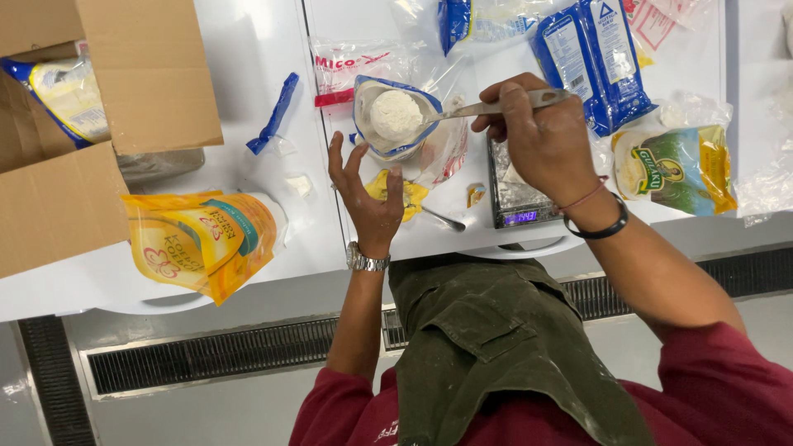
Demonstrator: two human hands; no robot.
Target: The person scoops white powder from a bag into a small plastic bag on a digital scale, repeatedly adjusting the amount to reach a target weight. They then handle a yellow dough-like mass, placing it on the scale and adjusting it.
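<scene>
Now the white table (248,66) carries an open pouch of white powder (396,116), at twelve o'clock from the left hand (369,198), whose fingers are spread and empty. The right hand (541,136) pinches a metal spoon (496,106), its tip at the pouch's three o'clock rim.

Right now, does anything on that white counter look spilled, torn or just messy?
Mostly clutter. A torn blue strip of wrapper lies loose beside the cardboard box, and empty clear bags are strewn around. The right hand holds a spoon at an open bag of white powder; the left hand hovers open. No spilled powder shows.
</scene>
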